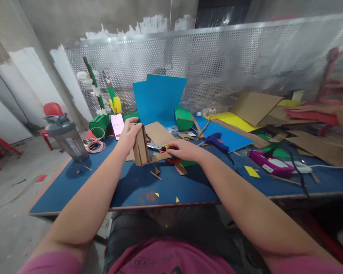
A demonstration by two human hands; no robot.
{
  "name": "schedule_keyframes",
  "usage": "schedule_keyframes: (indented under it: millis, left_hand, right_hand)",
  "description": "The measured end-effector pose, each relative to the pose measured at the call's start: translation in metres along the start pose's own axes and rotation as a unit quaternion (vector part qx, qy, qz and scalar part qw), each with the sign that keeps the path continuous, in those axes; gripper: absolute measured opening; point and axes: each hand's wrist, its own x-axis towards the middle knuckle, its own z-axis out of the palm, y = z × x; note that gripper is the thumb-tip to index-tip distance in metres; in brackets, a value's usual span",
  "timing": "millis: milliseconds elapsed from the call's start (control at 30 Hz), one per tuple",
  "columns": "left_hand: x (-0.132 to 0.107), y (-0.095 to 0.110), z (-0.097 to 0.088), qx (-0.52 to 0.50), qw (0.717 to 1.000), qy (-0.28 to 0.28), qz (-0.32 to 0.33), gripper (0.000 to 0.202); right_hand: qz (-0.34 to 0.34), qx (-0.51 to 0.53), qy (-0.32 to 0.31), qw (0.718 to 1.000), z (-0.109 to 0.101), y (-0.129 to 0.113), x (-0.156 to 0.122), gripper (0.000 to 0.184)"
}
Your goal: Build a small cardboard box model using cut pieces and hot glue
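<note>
My left hand [128, 134] is closed on the upper edge of a folded cardboard piece [141, 147], which stands upright over the blue table. A thin cardboard strip [159, 156] sticks out from the piece's lower right corner. Its far end is pinched in the fingers of my right hand [183, 149]. Whether the strip is joined to the folded piece, I cannot tell. Behind the strip lie scissors [153, 146], their handles partly covered by my right hand. Small cardboard scraps [156, 176] are on the table just below.
Blue boards [162, 97] lean at the back beside a green box [184, 118]. A blue glue gun [217, 141] lies to the right, near a purple device [270, 161]. On the left stand a shaker bottle [67, 139] and a phone [117, 125]. Another person's hand [322, 112] is at far right.
</note>
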Motion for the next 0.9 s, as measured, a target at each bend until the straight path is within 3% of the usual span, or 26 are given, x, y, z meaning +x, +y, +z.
schedule_keyframes:
  millis: [100, 267, 533, 733, 900]
  left_hand:
    - [0.013, -0.002, -0.016, 0.145, 0.989, 0.002, -0.031, 0.041]
    - [0.031, -0.014, -0.035, 0.163, 0.984, 0.053, -0.053, 0.038]
    - [0.036, -0.034, -0.042, 0.125, 0.986, -0.009, -0.11, 0.036]
    - [0.043, -0.039, -0.05, 0.183, 0.979, 0.003, -0.089, 0.024]
    - [0.042, -0.031, -0.051, 0.227, 0.973, 0.028, -0.036, 0.017]
  right_hand:
    - [0.006, 0.011, -0.07, 0.997, -0.005, -0.001, -0.006, 0.008]
    - [0.014, 0.03, -0.186, 0.982, -0.004, -0.007, -0.013, 0.018]
    - [-0.009, -0.121, -0.103, 0.987, 0.01, -0.018, -0.009, 0.038]
    - [0.028, -0.06, -0.084, 0.994, 0.012, -0.018, -0.012, 0.037]
    - [0.041, -0.049, -0.009, 0.998, 0.004, -0.024, -0.012, 0.027]
